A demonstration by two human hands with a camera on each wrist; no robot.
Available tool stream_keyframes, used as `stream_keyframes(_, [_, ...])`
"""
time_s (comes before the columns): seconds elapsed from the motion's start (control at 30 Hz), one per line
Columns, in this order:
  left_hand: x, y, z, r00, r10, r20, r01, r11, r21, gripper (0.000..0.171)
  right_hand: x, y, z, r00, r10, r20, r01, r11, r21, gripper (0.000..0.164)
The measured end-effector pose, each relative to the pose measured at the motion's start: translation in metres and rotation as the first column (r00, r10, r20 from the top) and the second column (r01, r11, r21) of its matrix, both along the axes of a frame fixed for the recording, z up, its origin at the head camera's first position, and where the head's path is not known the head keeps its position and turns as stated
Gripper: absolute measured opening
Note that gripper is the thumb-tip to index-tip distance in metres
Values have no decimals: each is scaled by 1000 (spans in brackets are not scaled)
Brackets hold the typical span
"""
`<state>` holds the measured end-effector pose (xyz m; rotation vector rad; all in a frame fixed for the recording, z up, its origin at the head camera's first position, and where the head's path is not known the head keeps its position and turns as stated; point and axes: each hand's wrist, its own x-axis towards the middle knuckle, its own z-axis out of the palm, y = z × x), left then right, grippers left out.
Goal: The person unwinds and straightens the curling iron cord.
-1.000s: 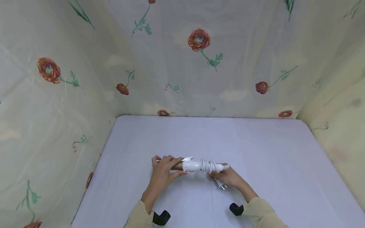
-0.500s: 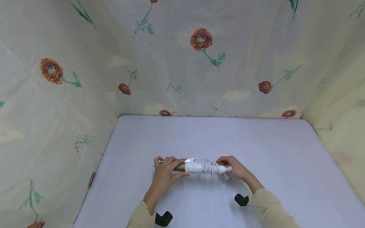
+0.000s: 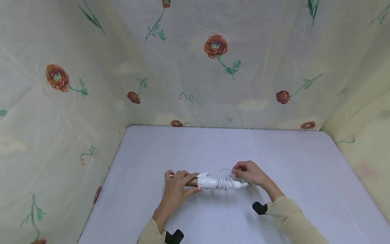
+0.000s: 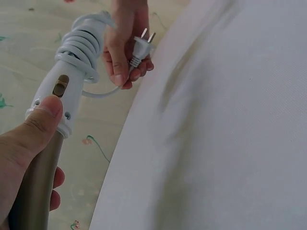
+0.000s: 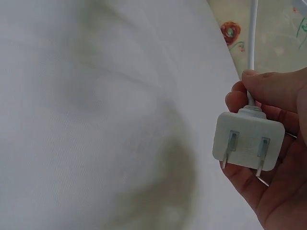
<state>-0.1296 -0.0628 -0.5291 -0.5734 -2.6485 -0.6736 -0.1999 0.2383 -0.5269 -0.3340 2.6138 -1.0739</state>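
A curling iron (image 3: 207,183) with a white handle and a gold-brown barrel (image 4: 41,177) is held crosswise above the table. My left hand (image 3: 176,188) grips it by the barrel, thumb against the handle's base, just below a gold slide switch (image 4: 61,86). White cord (image 3: 224,183) is wound in several turns around the handle. Beyond the handle's end, my right hand (image 3: 251,173) pinches the cord's free length close to the two-pin plug (image 5: 247,139). The plug's prongs point away from the pinching fingers. A loose stretch of cord arcs from the coil to this hand.
The white table (image 3: 213,145) lies under both hands. Floral-patterned sheets (image 3: 195,78) rise behind it and on both sides. A black wrist device (image 3: 259,208) shows at the right sleeve, another (image 3: 174,236) at the left.
My right hand has risen from below the handle's end to its far right side, drawing the plug end along. A loop of cord now shows above the coil. The left hand keeps its grip.
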Motion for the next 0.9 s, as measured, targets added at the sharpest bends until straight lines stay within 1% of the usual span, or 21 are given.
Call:
stream_keyframes(0.1, [-2,1,2,1000,-7,3,7,1000,7,53,-2,0,8,1000,-3,-20,4,1000,9,19])
stream_keyframes(0.2, [-2,1,3,1000,2,11,-1,1000,-6,52,-3,0,14,999,-8,-48,9,1000,6,16])
stream_keyframes(0.37, [1,1,1,1000,14,28,-14,1000,-26,52,-2,-1,21,996,-37,-87,38,999,17,13])
stream_keyframes(0.5, [2,3,0,999,7,45,-6,1000,-26,52,0,-3,28,992,-49,-114,52,998,24,13])
stream_keyframes(0.63, [3,3,-2,998,5,61,-3,999,-34,52,2,-3,33,991,-67,-113,71,997,33,13])
stream_keyframes(0.77, [1,3,-2,998,2,64,-1,1000,-18,53,3,-3,38,988,-87,-126,91,995,29,14])
stream_keyframes(0.9, [-1,3,1,998,2,67,-3,1000,8,54,5,-5,48,984,-94,-148,98,995,19,15])
